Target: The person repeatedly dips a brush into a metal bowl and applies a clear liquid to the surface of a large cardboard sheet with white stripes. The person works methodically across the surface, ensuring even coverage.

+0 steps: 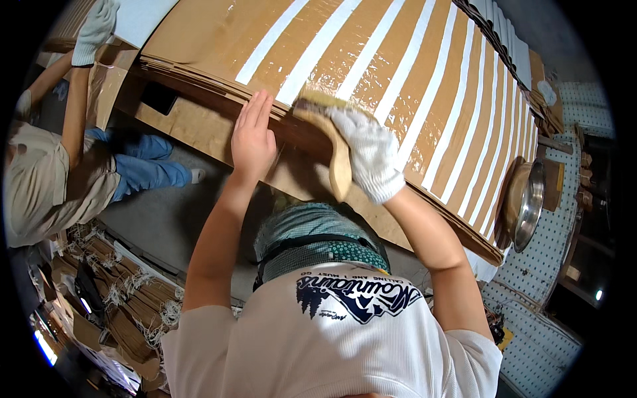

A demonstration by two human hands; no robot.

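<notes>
My right hand (373,156), in a white knit glove, grips a wide brush (340,156) with a curved wooden handle. The brush's bristles rest on the near part of a row of overlapping brown sheets (192,36) with white strips (318,50) between them. Around the brush the brown surface looks wet and shiny. My bare left hand (254,138) lies with straight fingers against the near edge of the sheets, left of the brush. It holds nothing that I can see.
A shiny metal bowl (531,205) stands by the stack's right end. A co-worker's gloved hand (96,33) is at the far left. On the wooden bench (192,132) lies a dark phone-like object (158,98). Bundled brown pieces with white cords (133,335) fill the lower left.
</notes>
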